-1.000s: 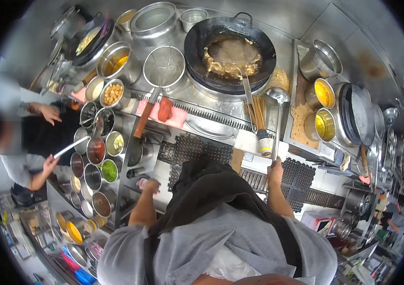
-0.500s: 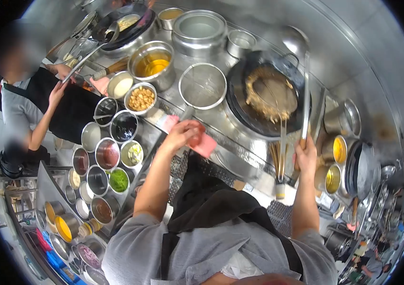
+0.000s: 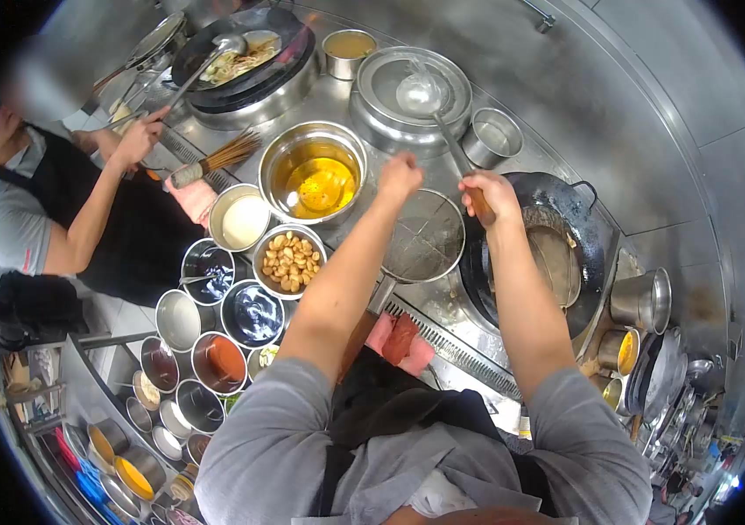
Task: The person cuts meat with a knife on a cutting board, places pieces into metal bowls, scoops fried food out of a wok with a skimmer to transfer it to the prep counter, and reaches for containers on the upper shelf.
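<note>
My right hand (image 3: 491,197) is wrapped round the wooden handle of a metal ladle (image 3: 419,94), whose bowl is over the large lidded-looking pot (image 3: 372,114). My left hand (image 3: 400,175) is closed above the round wire strainer (image 3: 423,236); what it holds, if anything, is too small to tell. Under my right forearm is the black wok (image 3: 596,236), with a mesh skimmer (image 3: 552,258) in it. A red cloth (image 3: 400,339) lies on a pink cloth (image 3: 421,353) at the stove's front edge.
A pot of yellow oil (image 3: 321,186), a bowl of brown pieces (image 3: 290,262) and several sauce containers stand at the left. A co-worker's hand (image 3: 139,140) holds a ladle at another wok (image 3: 245,61). A small metal pot (image 3: 492,137) stands behind the strainer.
My left hand has gone from the red cloth to above the strainer. My right hand has swung the ladle left, from beside the wok to the large pot. The view has shifted left.
</note>
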Available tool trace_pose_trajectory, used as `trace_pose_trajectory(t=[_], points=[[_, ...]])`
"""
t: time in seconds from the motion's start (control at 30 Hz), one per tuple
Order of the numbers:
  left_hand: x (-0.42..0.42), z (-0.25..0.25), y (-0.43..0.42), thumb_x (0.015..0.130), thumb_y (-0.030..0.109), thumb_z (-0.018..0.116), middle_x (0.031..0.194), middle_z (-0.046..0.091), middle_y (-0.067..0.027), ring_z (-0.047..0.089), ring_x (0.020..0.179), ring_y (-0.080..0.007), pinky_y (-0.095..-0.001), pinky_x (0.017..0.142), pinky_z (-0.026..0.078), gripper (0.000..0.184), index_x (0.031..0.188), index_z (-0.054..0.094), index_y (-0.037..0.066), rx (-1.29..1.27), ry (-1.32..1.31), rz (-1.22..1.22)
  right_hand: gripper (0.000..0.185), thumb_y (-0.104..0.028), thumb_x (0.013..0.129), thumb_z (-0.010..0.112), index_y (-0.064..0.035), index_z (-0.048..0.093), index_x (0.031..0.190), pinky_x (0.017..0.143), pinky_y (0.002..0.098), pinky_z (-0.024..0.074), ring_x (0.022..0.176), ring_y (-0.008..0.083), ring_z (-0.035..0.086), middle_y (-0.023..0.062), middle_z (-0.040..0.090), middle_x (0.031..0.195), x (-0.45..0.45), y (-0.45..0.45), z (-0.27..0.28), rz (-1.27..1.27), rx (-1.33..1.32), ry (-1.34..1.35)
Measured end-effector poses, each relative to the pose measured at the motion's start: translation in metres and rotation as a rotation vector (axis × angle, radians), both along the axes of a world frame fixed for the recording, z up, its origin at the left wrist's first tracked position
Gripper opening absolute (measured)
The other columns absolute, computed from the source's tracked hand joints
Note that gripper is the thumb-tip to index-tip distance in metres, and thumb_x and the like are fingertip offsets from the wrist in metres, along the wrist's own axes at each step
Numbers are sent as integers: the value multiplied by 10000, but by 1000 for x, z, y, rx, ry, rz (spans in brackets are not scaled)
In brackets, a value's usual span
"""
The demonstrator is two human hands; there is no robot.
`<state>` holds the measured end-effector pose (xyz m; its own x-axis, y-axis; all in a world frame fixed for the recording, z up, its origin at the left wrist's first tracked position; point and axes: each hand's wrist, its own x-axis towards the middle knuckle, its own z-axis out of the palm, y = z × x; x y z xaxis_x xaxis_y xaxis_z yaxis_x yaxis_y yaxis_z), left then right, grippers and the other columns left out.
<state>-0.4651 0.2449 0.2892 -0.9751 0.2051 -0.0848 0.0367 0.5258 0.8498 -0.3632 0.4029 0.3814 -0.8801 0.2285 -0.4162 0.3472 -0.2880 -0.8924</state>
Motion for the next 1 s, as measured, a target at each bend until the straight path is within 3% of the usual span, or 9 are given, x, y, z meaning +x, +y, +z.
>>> trace_pose_trajectory(t=[0.2,0.27,0.33,0.43,0.5,0.57,0.67,0.77,1.0], points=[[-111,-44,60,765,205,558,990,677,-195,660,948,-299,-378,873,494,307,928,687,-21,-328,-266,-220,477,-76,746,614,86,503,1180,350,255,391,487,143,530,91,595,803,69,-8,59,-41,94,-26],[-129,-88,86,759,167,556,920,701,-139,696,789,-222,-354,789,522,252,899,705,21,36,-487,119,513,-86,763,608,84,487,1231,357,259,390,478,133,532,81,603,796,82,-3,68,23,251,-51],[-113,-77,89,763,170,551,918,701,-138,695,805,-220,-364,788,524,247,891,709,29,-58,-373,0,513,-96,773,606,87,485,1236,369,259,391,474,126,529,75,603,787,85,4,73,47,345,-80],[-139,-136,95,778,192,539,934,696,-148,686,864,-259,-373,815,523,255,876,712,32,-29,-285,-75,493,-89,767,609,80,480,1212,540,367,512,609,254,639,195,640,854,64,17,59,189,719,-144],[-117,-106,71,775,227,547,955,689,-161,670,905,-309,-380,835,517,255,846,724,59,-316,-236,-99,479,-98,758,579,66,500,1201,701,442,491,760,400,632,255,641,852,41,12,51,245,1338,19],[-95,-72,53,769,211,554,981,681,-171,658,931,-322,-383,855,507,257,902,715,62,-444,-107,-151,326,-99,748,570,44,543,1040,772,463,479,856,433,610,291,618,872,12,13,34,254,1340,-2],[-48,-62,35,743,96,565,1091,642,-194,623,1008,-337,-418,902,478,373,1106,646,74,-226,90,36,266,-97,756,577,36,575,986,620,442,506,677,374,642,241,644,798,-33,5,19,264,1210,-50],[7,-27,8,722,12,563,1145,616,-204,607,1031,-347,-418,914,471,476,1192,590,85,-156,134,-45,86,-77,759,599,3,576,778,399,288,432,476,179,549,104,608,669,-59,1,7,6,50,-113],[155,22,-54,751,91,583,1052,655,-184,615,999,-362,-404,892,484,334,1075,658,58,-51,196,-95,71,-33,748,603,-7,543,777,441,251,449,548,199,580,140,605,695,-56,47,39,-390,-496,188]])
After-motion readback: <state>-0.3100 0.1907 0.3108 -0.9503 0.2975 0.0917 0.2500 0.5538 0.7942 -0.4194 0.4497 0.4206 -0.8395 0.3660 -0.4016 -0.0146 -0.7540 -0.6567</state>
